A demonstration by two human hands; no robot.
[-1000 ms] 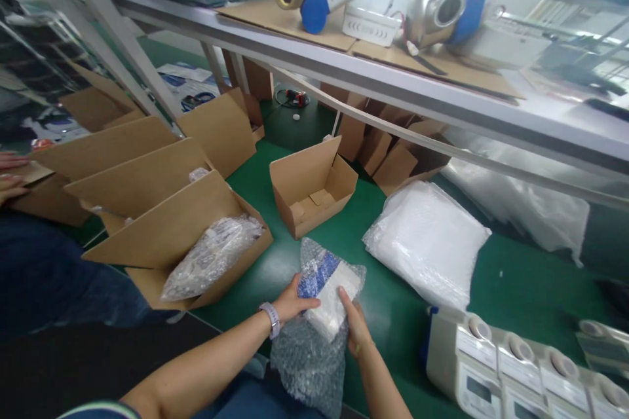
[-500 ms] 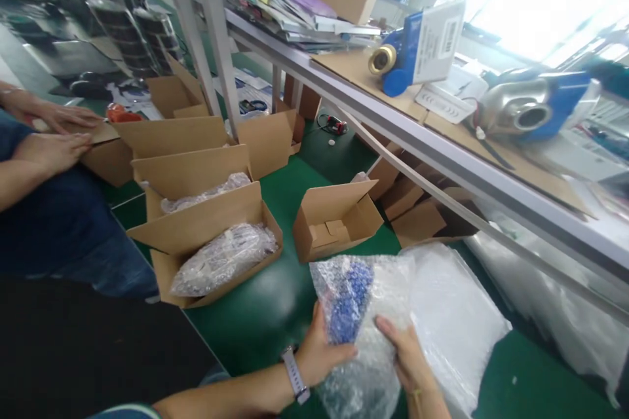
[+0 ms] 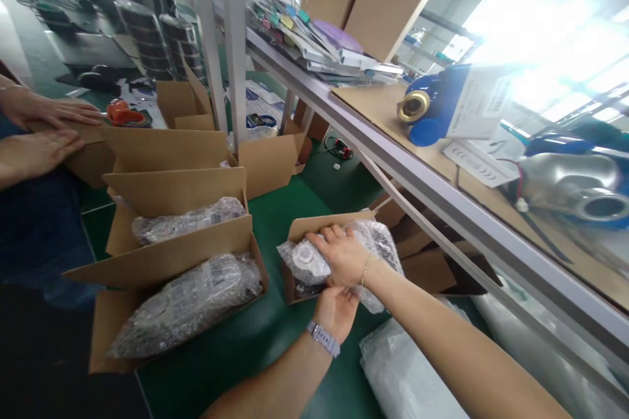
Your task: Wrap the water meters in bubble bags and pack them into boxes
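Right fingers (image 3: 330,237): together, slightly curved, pressed down on top of the bubble-wrapped water meter (image 3: 319,262).
Left fingers: hidden under the bundle, so apart or together cannot be told.
Right hand (image 3: 341,255): on top of the bundle, back of the hand up, thin gold bracelet at the wrist.
Left hand (image 3: 335,314): below the right hand, against the underside of the bundle at its near edge, lilac-strapped watch on the wrist.
Bundle position: inside the open cardboard carton (image 3: 293,291), a round white meter face showing through the wrap at 9 o'clock from the hands, wrap spilling over the carton's 3 o'clock side.
At 9 o'clock: two more open cartons (image 3: 162,262), each holding a wrapped bundle (image 3: 187,301).
At 10 o'clock: a co-worker's two hands (image 3: 44,111) resting on a carton.
At 1 to 3 o'clock: grey shelf edge (image 3: 442,190), with a blue brass-ended water meter (image 3: 423,108) and a silver meter body (image 3: 574,183) on cardboard.
At 5 o'clock: stack of bubble-wrap bags (image 3: 407,373).
Underfoot: green bench mat (image 3: 221,353) beneath the cartons.
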